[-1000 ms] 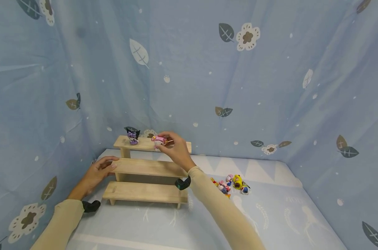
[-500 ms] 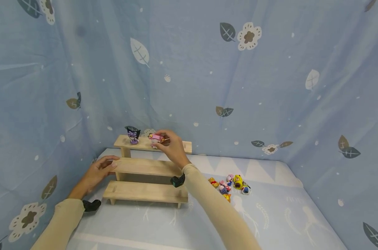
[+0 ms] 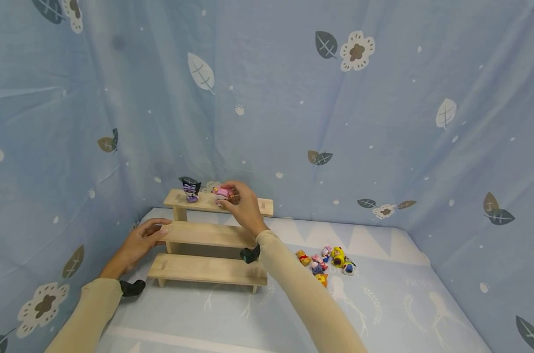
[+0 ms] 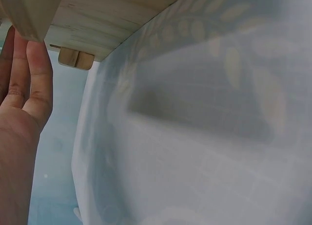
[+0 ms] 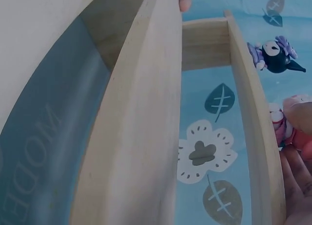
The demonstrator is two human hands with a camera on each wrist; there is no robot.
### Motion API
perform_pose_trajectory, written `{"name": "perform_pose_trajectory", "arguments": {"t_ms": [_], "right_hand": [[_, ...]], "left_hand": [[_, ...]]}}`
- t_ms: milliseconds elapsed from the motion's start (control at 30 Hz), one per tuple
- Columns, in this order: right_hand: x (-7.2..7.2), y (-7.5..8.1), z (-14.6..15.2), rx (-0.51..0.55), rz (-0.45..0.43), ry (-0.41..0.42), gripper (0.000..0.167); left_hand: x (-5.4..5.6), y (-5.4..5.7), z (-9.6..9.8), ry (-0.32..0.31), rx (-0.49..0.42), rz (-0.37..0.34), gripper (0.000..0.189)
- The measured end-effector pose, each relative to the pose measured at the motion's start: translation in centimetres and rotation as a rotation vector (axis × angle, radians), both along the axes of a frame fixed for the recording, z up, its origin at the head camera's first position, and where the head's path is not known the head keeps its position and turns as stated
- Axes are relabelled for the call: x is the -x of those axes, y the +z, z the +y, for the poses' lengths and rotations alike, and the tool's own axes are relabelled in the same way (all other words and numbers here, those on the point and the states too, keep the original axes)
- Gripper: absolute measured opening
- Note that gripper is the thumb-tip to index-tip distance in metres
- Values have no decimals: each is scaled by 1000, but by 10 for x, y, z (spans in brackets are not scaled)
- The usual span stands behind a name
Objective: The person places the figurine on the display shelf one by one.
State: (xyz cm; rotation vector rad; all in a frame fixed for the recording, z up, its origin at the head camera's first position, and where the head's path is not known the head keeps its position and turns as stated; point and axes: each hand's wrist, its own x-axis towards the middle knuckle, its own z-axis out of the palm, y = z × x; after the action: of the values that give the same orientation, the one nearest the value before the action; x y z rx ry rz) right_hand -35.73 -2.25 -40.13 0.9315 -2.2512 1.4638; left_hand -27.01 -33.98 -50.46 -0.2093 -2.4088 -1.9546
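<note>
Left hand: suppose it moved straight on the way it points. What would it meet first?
Most likely the middle shelf. The left hand points at that shelf's left end and seems to touch it, though exact contact is hard to judge.

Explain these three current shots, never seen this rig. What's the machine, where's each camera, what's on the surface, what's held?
No machine here: a person works bare-handed, so "grip" below means a hand. The wide picture comes from a head camera looking forward and down. The other two come from wrist cameras: the left one shows fingers against wood, the right one sees the shelves sideways.

On a patterned sheet stands a three-tier wooden stand. To its right lies a cluster of small toys. A black-and-purple figurine stands on the top shelf.

The left grip holds the middle shelf's left end. The right grip pinches a pink figurine at the top shelf; I can't tell whether it touches the wood.
</note>
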Motion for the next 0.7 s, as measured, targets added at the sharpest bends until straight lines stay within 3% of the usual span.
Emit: {"name": "perform_pose_trajectory", "arguments": {"t_ms": [367,700], "right_hand": [[-2,7,7,-40,-22,11,45],[-6,12,32,-42,-3,28,53]], "left_hand": [[2,-2,1,-11,-14,25,48],[1,-3,-2,-10,-31,25,47]]}}
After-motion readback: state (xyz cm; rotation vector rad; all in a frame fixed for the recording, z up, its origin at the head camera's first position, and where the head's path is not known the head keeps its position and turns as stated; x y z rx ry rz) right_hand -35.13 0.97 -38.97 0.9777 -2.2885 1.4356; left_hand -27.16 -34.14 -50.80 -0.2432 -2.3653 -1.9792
